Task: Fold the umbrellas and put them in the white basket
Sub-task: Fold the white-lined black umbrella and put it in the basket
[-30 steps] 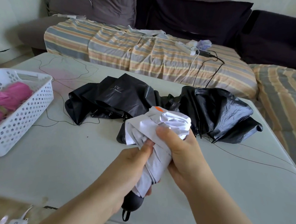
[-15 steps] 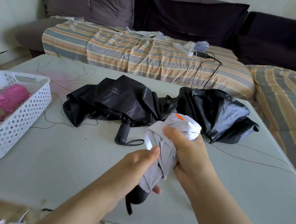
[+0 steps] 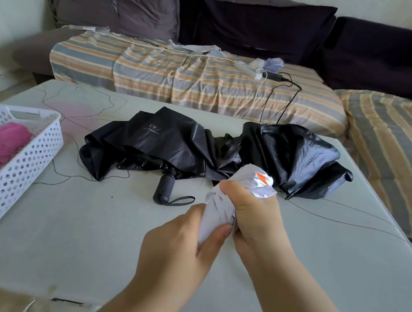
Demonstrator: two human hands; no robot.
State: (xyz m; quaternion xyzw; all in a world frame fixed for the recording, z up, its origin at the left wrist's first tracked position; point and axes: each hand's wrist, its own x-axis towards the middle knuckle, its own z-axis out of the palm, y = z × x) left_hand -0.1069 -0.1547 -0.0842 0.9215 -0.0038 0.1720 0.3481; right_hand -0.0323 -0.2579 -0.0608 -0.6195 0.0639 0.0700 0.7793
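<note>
Above the pale surface [image 3: 77,232], both hands clamped the bunched white umbrella [image 3: 223,208]: the left hand [image 3: 184,242] low, the right hand [image 3: 252,215] higher. Just behind lay a loose black umbrella [image 3: 181,149], and at far left the white basket [image 3: 28,167] held a pink umbrella [image 3: 3,146].

Left hand [image 3: 181,246] and right hand [image 3: 254,215] side by side, fingers curled in a grip.

Both hands carried the bunched white fabric umbrella [image 3: 223,210] rightward, uncovering the black umbrella's cylindrical handle [image 3: 164,189] w/ strap; left hand [image 3: 184,242] now hides the white one's dark handle
</note>
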